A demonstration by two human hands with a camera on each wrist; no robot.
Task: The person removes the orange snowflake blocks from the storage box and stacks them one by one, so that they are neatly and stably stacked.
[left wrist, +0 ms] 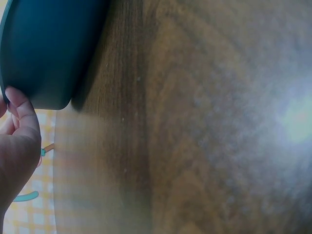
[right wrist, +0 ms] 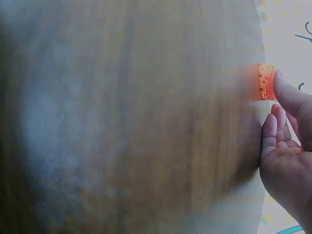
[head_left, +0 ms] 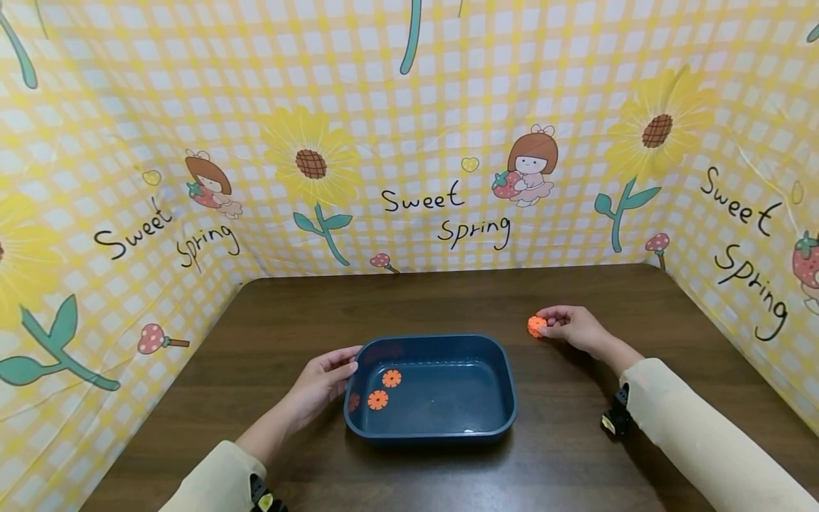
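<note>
A dark blue rectangular basin stands on the table. My left hand pinches its rim at the upper left corner; the left wrist view shows the thumb on the basin's outer wall. Two orange notched discs, one upper and one lower, lie flat on the basin floor near its left end. Right of the basin, my right hand pinches a small stack of orange notched discs between thumb and fingers. That stack shows its layered edge in the right wrist view.
The brown wooden table has rounded far corners. A yellow checked cloth with printed flowers and words hangs behind it and along both sides. Dark devices are strapped to the left wrist and right wrist.
</note>
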